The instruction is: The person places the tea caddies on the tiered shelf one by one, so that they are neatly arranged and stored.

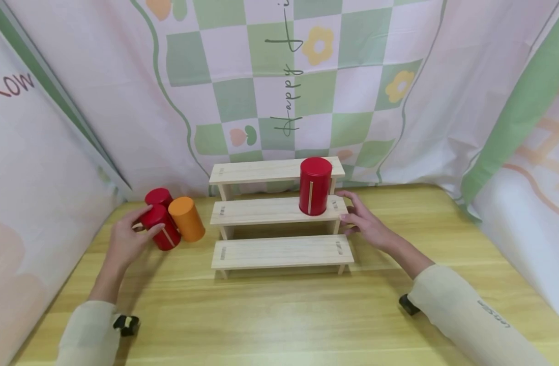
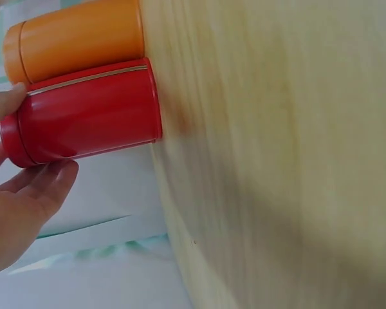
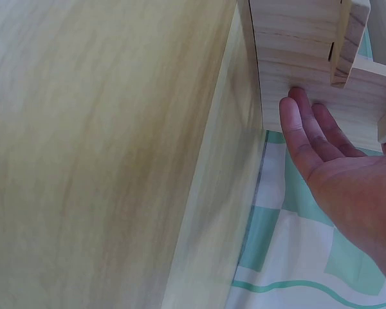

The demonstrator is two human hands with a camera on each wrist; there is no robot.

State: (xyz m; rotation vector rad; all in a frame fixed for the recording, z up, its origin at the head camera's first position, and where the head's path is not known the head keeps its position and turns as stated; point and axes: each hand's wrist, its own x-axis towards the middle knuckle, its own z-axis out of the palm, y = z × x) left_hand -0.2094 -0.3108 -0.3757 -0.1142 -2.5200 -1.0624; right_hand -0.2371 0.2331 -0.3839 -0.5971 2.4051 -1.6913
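Note:
At the left, my left hand (image 1: 127, 239) grips a red can (image 1: 167, 235) around its lidded top, thumb on one side and fingers on the other. In the left wrist view this can (image 2: 93, 112) stands upright, its base at the tabletop. An orange can (image 1: 187, 219) is right beside it, and a second red can (image 1: 158, 195) shows partly behind. My right hand (image 1: 368, 223) is at the right end of a three-step wooden rack (image 1: 261, 209). Its extended fingers (image 3: 294, 122) touch the rack's side panel in the right wrist view. Another red can (image 1: 316, 187) stands on the middle step, near the right end.
The rack stands on a wood-grain table (image 1: 270, 315), close to a checkered curtain (image 1: 279, 101) at the back. White fabric (image 1: 27, 168) hangs along the left side, and more fabric with a green band (image 1: 517, 117) hangs on the right.

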